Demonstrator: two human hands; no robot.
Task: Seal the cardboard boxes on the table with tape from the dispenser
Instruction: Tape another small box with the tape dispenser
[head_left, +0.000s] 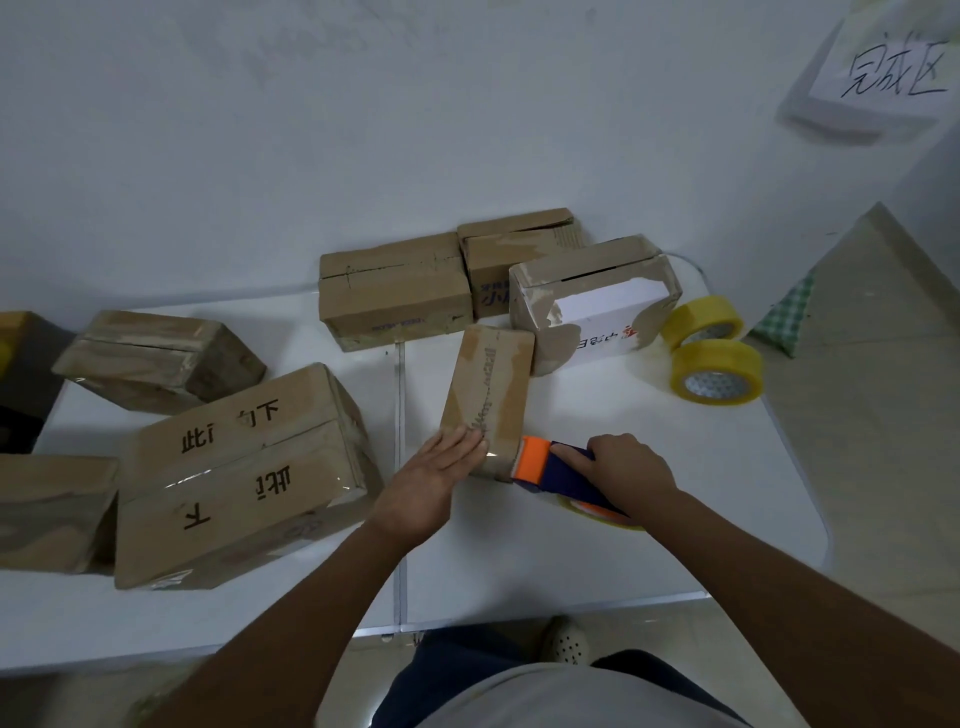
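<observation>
Fingers (467, 441) flat on box (488, 395); right hand (628, 465) grips dispenser (566, 475).

One wide-angle head-worn view looks forward and steeply down from above the near edge of the white table (571, 561), close enough that both forearms run in from the bottom of the frame. The person's own torso and a shoe sit at 6 o'clock. The table top fills the middle band, and the white wall (363, 130) behind it rises toward 12 o'clock. Floor shows at 3 o'clock beyond the table's right edge. Straight lines bow near the borders from the lens. No second view shares the scene.
</observation>
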